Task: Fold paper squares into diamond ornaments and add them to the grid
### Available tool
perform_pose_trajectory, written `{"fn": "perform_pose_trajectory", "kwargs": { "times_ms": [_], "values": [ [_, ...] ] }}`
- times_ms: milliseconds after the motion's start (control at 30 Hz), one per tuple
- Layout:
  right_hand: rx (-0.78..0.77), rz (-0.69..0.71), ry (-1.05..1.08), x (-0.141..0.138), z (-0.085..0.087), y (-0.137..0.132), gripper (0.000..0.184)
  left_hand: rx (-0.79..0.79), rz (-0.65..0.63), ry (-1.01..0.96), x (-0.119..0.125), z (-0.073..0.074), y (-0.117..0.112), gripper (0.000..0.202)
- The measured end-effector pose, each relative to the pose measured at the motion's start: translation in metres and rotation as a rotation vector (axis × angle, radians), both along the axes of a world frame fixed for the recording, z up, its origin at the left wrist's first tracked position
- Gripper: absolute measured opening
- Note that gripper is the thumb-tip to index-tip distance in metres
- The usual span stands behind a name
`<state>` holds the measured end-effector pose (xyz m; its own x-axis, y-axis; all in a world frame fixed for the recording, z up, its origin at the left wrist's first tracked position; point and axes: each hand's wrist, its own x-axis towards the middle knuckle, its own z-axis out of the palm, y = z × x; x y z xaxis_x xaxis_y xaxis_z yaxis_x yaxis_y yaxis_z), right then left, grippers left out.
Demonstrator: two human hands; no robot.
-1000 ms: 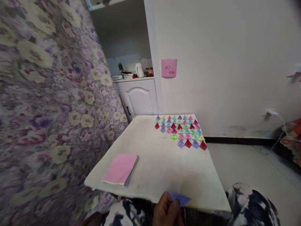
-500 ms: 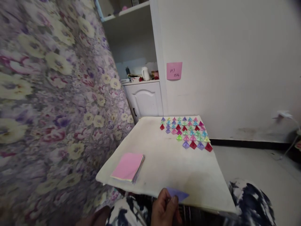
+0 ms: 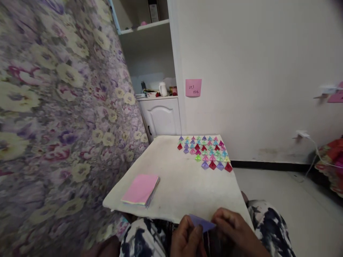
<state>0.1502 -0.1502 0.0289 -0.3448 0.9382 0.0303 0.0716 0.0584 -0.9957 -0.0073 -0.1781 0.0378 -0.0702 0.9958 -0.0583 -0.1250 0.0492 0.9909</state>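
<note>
A purple sheet of paper, folded into a triangle, is held just over the near edge of the table. My left hand pinches its left part between thumb and fingers. At the paper's right tip is my right hand, its fingers curled together and touching the point. On the left of the tabletop lies a stack of square paper with a pink sheet uppermost. Several small folded paper pieces in many colours stand in rows at the far right of the table.
The cream-covered table reaches toward the wall. A floral curtain hangs close on the left. Behind stands a white cabinet with a white jug on it. A pink note is stuck to the wall.
My right hand has come in from the right and now meets the purple paper's right tip. My left hand keeps its pinch. The whole view has shifted slightly to the right.
</note>
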Motion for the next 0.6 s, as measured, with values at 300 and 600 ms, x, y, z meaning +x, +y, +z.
{"fn": "perform_pose_trajectory", "kwargs": {
  "times_ms": [300,600],
  "values": [
    [0.042,-0.042,-0.138,-0.002,0.032,0.005,0.021,0.048,0.082,0.158,0.020,-0.014,0.008,0.036],
    [0.078,-0.059,-0.138,-0.009,0.022,0.004,0.023,-0.006,0.093,0.112,0.018,-0.017,0.001,0.033]
  ]
}}
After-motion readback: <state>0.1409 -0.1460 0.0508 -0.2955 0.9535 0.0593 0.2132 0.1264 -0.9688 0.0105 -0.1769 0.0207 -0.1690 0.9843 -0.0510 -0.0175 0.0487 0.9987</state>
